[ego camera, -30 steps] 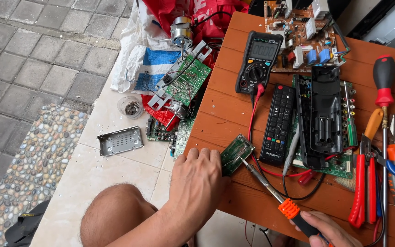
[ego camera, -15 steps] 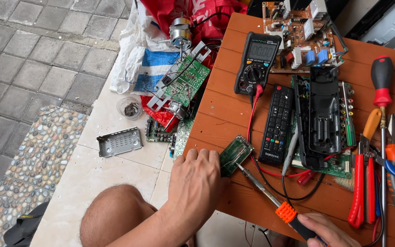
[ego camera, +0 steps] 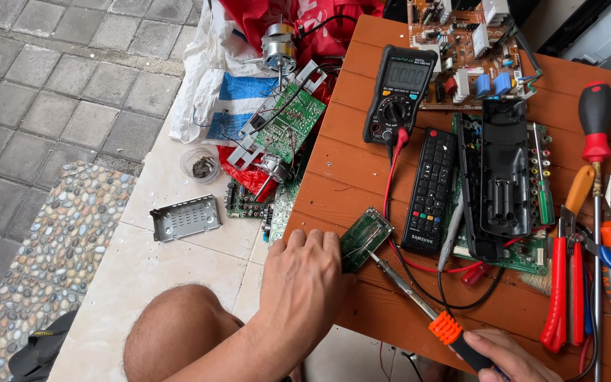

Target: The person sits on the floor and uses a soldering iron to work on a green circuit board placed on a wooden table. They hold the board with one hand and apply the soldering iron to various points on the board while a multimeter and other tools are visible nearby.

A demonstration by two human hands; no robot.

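Observation:
My left hand (ego camera: 304, 286) rests on the near left corner of the wooden table (ego camera: 348, 170), fingers pinching a small green circuit board (ego camera: 365, 237) against the wood. My right hand (ego camera: 507, 357) grips the black and orange handle of a soldering iron (ego camera: 419, 301). The iron's metal tip touches the near edge of that small board. A black remote control (ego camera: 431, 191) lies just right of the board, beside an opened black remote shell (ego camera: 503, 170).
A multimeter (ego camera: 399, 92) with red and black leads sits at the table's far side, next to a brown circuit board (ego camera: 464, 49). Screwdrivers and pliers (ego camera: 588, 212) lie on the right. On the floor: a green board (ego camera: 288, 127), motor (ego camera: 279, 46), metal cover (ego camera: 185, 217).
The soldering iron's tip has stayed on the small board while my right hand shifted slightly. My left hand keeps its hold in the same place.

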